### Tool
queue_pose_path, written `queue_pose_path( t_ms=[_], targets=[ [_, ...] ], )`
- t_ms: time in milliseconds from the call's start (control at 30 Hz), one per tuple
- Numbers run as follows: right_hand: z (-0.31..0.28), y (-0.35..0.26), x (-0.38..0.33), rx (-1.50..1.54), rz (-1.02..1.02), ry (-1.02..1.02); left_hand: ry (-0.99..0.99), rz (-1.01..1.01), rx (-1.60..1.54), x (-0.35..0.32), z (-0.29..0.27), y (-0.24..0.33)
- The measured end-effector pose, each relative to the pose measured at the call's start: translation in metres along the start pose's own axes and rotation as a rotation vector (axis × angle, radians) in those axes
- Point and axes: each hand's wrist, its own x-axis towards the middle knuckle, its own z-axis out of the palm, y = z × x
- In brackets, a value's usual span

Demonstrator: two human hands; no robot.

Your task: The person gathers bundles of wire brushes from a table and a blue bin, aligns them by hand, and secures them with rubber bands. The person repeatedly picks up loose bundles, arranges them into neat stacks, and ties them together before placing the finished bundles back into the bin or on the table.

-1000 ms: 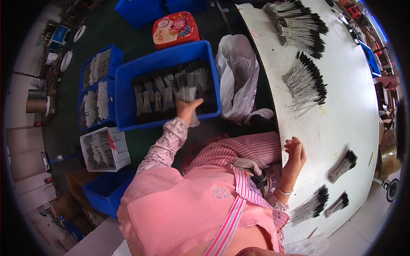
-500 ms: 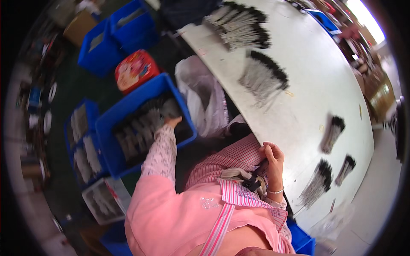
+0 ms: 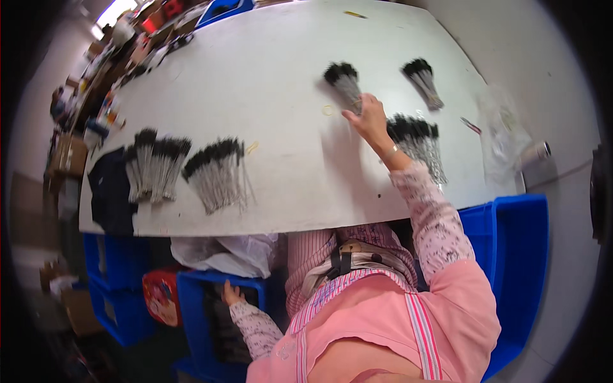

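My right hand (image 3: 371,122) reaches over the white table (image 3: 287,102), its thumb and fingers around the lower end of a bundle of thin grey sticks with black brush-like tips (image 3: 345,79). The bundle lies on the table, tips pointing away from me. Just beside my right wrist is a wider, fanned-out pile of the same sticks (image 3: 418,143). Down at the left, my left hand (image 3: 232,295) is at the edge of a blue crate (image 3: 195,319), fingers apart with nothing seen in them. Grey bundles inside that crate are dark and partly hidden.
A smaller tied bundle (image 3: 423,83) lies farther right, near red-handled pliers-like tool (image 3: 471,125) and clear plastic (image 3: 504,127). Fanned piles (image 3: 217,175) sit at left beside dark cloth (image 3: 110,191). A white bag (image 3: 236,252) hangs below the edge; another blue crate (image 3: 520,268) stands right.
The view has swung toward the table. My right hand has gone from the table's edge to the stick bundle. My left hand has come up from inside the crate to its edge.
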Motion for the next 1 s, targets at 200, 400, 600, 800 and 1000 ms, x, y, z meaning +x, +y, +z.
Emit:
queue_pose_path(
  t_ms=[200,400,600,800,1000],
  targets=[
    [0.000,0.098,0.080,-0.389,0.284,0.142,-0.075,-0.019,-0.012,-0.026,-0.019,0.006],
    [-0.050,0.213,0.090,-0.662,0.709,-0.007,0.043,-0.067,-0.056,-0.048,-0.045,0.000],
    [-0.055,0.241,0.091,-0.212,0.731,-0.188,0.032,0.084,-0.054,-0.060,-0.019,0.031],
    [-0.089,0.147,0.119,1.246,0.966,0.236,-0.274,0.426,-0.052,-0.165,0.095,0.123],
    [-0.118,0.011,0.055,2.226,0.473,-0.316,-0.985,0.385,-0.127,-0.266,0.207,0.139]
  ],
)
